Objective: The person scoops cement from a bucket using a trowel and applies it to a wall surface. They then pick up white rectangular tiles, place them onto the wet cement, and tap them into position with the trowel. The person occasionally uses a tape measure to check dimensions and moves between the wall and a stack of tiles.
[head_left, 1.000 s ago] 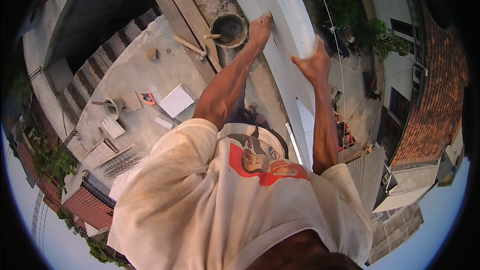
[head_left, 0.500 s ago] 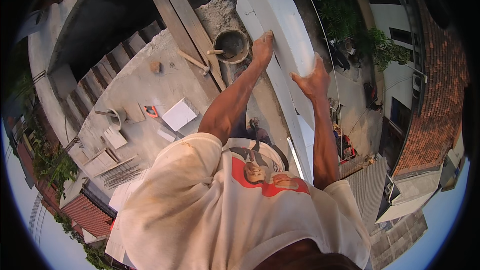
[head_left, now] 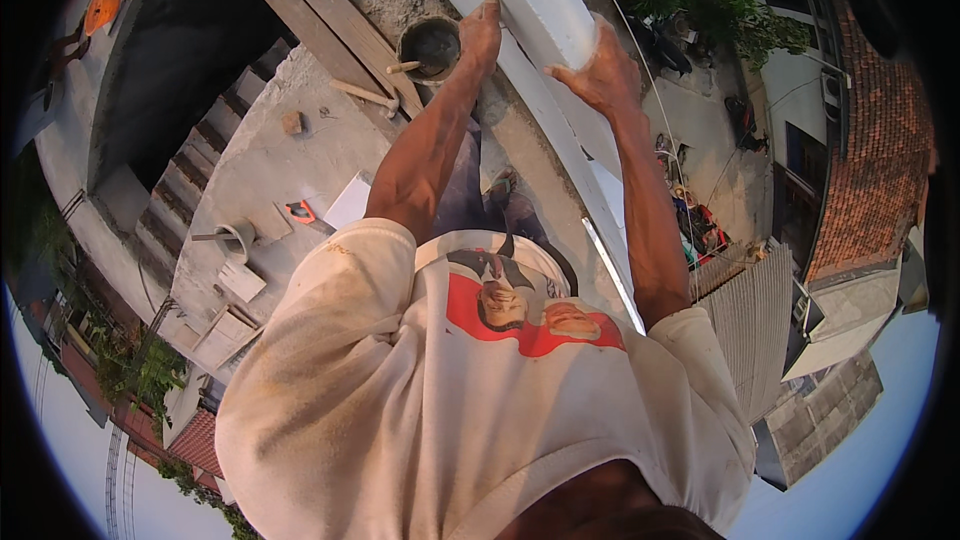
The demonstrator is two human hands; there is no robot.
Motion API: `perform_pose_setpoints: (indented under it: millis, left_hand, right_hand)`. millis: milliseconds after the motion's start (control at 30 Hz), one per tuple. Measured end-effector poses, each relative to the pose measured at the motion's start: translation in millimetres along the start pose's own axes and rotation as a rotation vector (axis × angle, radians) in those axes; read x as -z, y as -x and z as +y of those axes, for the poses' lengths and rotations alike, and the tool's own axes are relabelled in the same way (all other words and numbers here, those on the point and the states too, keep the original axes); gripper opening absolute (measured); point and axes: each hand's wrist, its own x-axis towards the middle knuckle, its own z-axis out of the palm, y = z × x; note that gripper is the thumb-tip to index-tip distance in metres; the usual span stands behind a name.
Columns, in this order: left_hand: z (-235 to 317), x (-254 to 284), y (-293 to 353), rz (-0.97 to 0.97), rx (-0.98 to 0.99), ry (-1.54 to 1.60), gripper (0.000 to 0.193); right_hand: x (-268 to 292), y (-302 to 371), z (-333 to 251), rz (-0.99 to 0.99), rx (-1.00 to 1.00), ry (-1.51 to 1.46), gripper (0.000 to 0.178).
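A long white block (head_left: 548, 12) lies along the top of a low white wall (head_left: 545, 125), which runs away from me. My left hand (head_left: 481, 37) is closed on the block's left edge, its fingertips bent over the side. On the right, my right hand (head_left: 604, 72) grips the block's near right edge with the thumb stretched toward the left. Left of my left hand stands a dark bucket of mortar (head_left: 437, 52); a wooden handle (head_left: 403, 67) sticks out over its rim. Next to it, a hammer (head_left: 366, 96) lies on the floor.
Wooden planks (head_left: 300, 10) span a dark stair opening (head_left: 185, 45) on the left. On the concrete floor are an orange-handled saw (head_left: 300, 212), a second bucket (head_left: 236, 239) and a white block (head_left: 350, 202). Beyond the wall, it drops to the ground (head_left: 712, 185). A cable (head_left: 642, 35) hangs there.
Both hands have moved a little farther forward along the wall, still on the block. My head view has shifted, so the bucket and planks appear higher and more to the left.
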Motion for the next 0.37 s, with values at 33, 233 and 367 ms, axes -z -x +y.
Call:
perform_pose_setpoints:
  millis: [33,233,367]
  left_hand:
    - [-5,3,3,-0.002,-0.041,0.065,0.061]
    - [-32,5,59,-0.218,0.300,0.204,0.065]
    - [-69,-37,116,-0.299,0.458,0.268,0.056]
  right_hand:
    - [2,10,5,0.012,-0.001,-0.019,0.118]
    - [21,101,56,-0.011,-0.063,-0.047,0.130]
    - [22,144,82,-0.132,-0.125,-0.037,0.130]
